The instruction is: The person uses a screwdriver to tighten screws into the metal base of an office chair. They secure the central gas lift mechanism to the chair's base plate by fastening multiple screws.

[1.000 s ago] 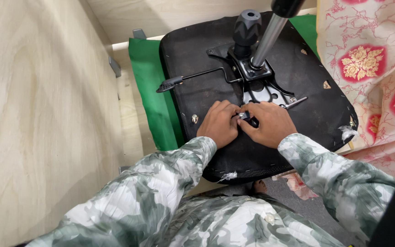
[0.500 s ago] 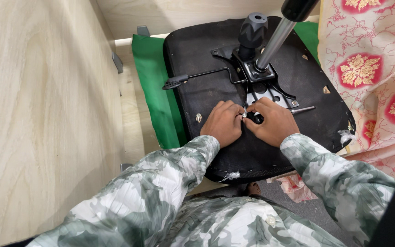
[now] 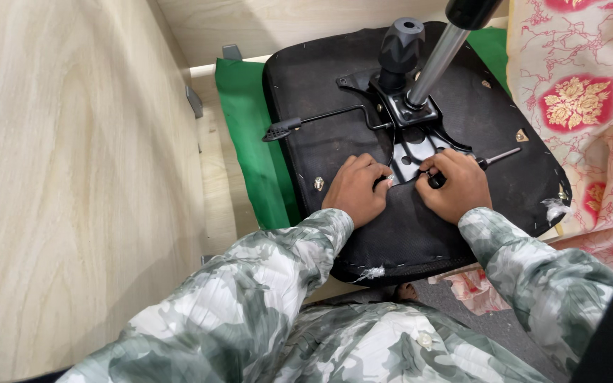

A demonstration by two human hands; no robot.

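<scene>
The left hand (image 3: 355, 190) lies flat on the black chair seat (image 3: 363, 99), which is turned upside down. Its fingers are bent a little and pressed together, and the tips touch the near edge of the black metal plate (image 3: 411, 142) in the middle of the seat. Something small and pale shows at the fingertips, but it is too small to tell what it is. The hand is not wrapped around anything.

The right hand (image 3: 457, 186) is just beside it, on the other side of the plate's near edge. Its fingers are curled shut around a small dark tool handle (image 3: 435, 179). A thin metal rod (image 3: 499, 156) sticks out from behind this hand toward the right.

The metal plate sits on the seat bottom. A shiny silver pole (image 3: 435, 65) rises from it toward the camera and hides part of the plate. A round black knob (image 3: 400, 44) stands next to the pole. A long thin black lever (image 3: 321, 119) reaches out to the left over the seat.

The seat rests on a green cloth (image 3: 250, 142). A pale wood panel (image 3: 72, 177) stands on the left. A cloth with red and gold flowers (image 3: 583, 99) lies on the right. Both arms wear green and white patterned sleeves (image 3: 250, 298).
</scene>
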